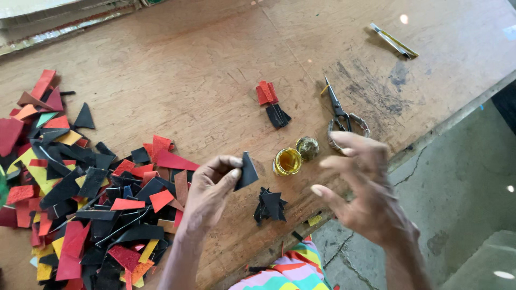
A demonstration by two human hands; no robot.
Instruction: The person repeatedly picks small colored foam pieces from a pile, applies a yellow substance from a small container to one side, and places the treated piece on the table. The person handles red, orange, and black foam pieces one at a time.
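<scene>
Pinching a black leather scrap (248,171), the left hand (210,190) lifts; right hand (361,185) hovers (fingers spread, empty).

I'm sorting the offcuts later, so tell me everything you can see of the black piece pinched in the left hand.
The black piece is a small, flat, roughly triangular scrap, matte like leather or rubber sheet. It is pinched at its left edge between thumb and forefinger of the left hand, held up above the wooden table with its point upward. Nothing else touches it; the right hand is open, apart.
</scene>
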